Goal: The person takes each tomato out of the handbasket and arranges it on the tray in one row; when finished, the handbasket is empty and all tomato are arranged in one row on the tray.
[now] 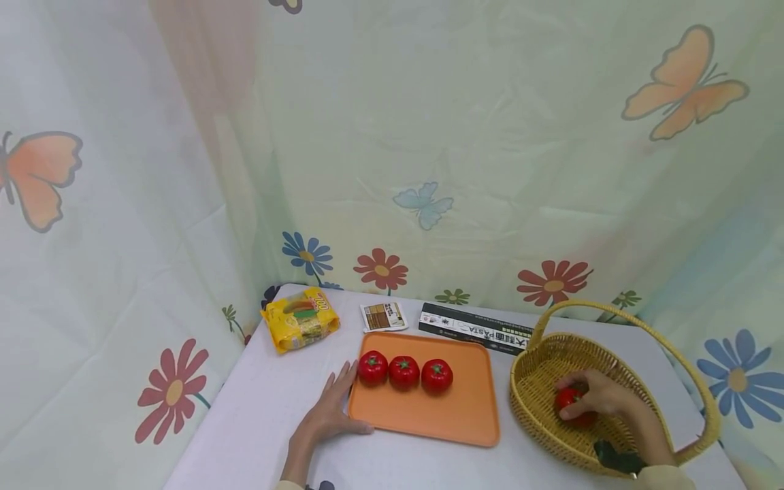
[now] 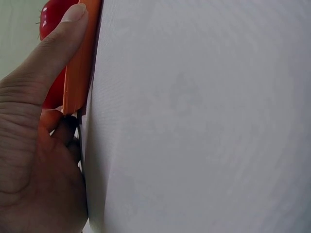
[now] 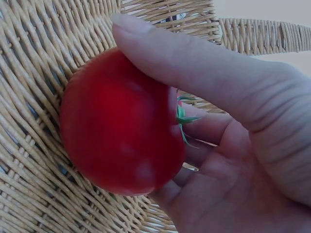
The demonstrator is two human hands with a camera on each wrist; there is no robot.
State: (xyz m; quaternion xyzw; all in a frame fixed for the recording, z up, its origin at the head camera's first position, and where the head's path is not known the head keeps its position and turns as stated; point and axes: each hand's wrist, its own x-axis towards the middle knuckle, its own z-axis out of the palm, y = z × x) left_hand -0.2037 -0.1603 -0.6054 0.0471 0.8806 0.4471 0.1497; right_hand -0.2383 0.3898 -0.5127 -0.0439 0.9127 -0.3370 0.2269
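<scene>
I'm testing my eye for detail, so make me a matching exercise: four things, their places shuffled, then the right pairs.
1. Right hand
2. Left hand
3. Row of three tomatoes
4. Yellow packet

A. on the orange tray
B. back left of the table, near the small sachet
C. gripping a tomato in the wicker basket
D. at the tray's edge

Pairs: 1-C; 2-D; 3-A; 4-B

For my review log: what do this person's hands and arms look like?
The left hand and right hand wear no gloves. The right sleeve is pale cream, a dark, unidentifiable item beside it; the left sleeve, barely showing, looks similar.
</scene>
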